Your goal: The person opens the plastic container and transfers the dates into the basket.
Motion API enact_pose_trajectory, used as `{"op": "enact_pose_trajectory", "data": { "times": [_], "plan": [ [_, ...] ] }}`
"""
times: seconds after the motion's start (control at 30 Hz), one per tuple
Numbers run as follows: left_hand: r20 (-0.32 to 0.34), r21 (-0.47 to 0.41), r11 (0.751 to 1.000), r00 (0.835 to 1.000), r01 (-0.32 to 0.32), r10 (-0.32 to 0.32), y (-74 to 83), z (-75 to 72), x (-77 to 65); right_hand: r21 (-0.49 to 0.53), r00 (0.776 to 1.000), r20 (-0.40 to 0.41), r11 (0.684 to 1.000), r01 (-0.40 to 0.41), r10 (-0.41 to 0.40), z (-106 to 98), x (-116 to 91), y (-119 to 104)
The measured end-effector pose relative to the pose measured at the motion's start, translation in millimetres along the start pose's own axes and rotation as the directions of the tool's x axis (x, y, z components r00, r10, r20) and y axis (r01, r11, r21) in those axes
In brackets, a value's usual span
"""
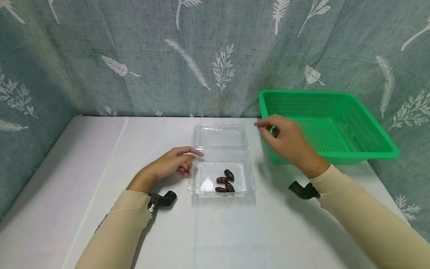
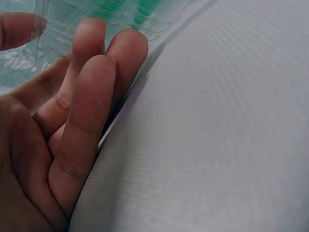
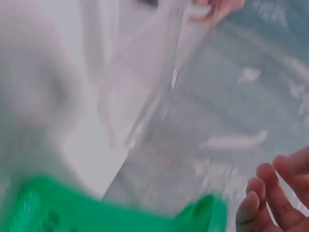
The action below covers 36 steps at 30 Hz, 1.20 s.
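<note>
A clear plastic clamshell box [image 1: 248, 175] lies with its lid [image 1: 220, 136] folded back, and several dark brown dates [image 1: 229, 175] sit at its right front. My left hand [image 1: 173, 162] is at the box's left side, one finger reaching over the rim and the others loosely bent. In the left wrist view, those fingers [image 2: 89, 92] hold nothing visible beside the clear plastic [image 2: 159, 24]. Over the left rim of a green basket [image 1: 373, 155] hovers my right hand [image 1: 285, 140], fingers loosely extended. A small dark patch shows between them; I cannot tell what it is.
The white-covered table [image 1: 134, 231] ends at a grey-green curtain [image 1: 151, 74] with white leaf prints. The slotted basket stands at the back right, partly hidden behind my right hand. Both wrists carry black camera mounts [image 1: 304, 190].
</note>
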<state>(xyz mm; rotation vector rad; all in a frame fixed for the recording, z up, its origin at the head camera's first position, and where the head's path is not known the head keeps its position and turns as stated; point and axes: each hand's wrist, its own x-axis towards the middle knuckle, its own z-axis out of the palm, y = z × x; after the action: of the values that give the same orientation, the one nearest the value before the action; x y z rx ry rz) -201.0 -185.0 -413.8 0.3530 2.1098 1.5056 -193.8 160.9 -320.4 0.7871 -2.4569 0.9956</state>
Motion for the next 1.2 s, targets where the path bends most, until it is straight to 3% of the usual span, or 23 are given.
{"op": "enact_pose_trajectory", "data": {
  "times": [0.17,0.4,0.77,0.9,1.2],
  "plan": [
    [0.009,0.007,1.0,1.0,0.006,-0.006,-0.2,-0.5,-1.3,0.029,0.989,0.142,0.999,0.037,-0.041,24.5,-10.1,-18.9],
    [0.002,0.001,1.0,1.0,0.002,-0.002,3.9,-0.9,0.8,0.056,0.964,0.263,0.998,0.033,-0.046,49.9,-19.6,-25.7],
    [0.012,0.004,1.0,1.0,0.006,-0.006,5.8,-0.3,-1.8,-0.04,0.89,0.452,0.996,0.082,-0.055,77.2,-25.1,-38.7],
    [0.016,0.002,1.0,1.0,0.008,-0.008,3.6,-0.9,-2.1,-0.057,0.864,0.501,0.995,0.085,-0.045,85.5,-26.4,-38.9],
    [0.012,0.0,1.0,1.0,-0.02,0.02,2.2,-1.6,-0.9,-0.077,0.835,0.55,0.993,0.09,-0.033,93.5,-25.8,-33.5]
  ]
}}
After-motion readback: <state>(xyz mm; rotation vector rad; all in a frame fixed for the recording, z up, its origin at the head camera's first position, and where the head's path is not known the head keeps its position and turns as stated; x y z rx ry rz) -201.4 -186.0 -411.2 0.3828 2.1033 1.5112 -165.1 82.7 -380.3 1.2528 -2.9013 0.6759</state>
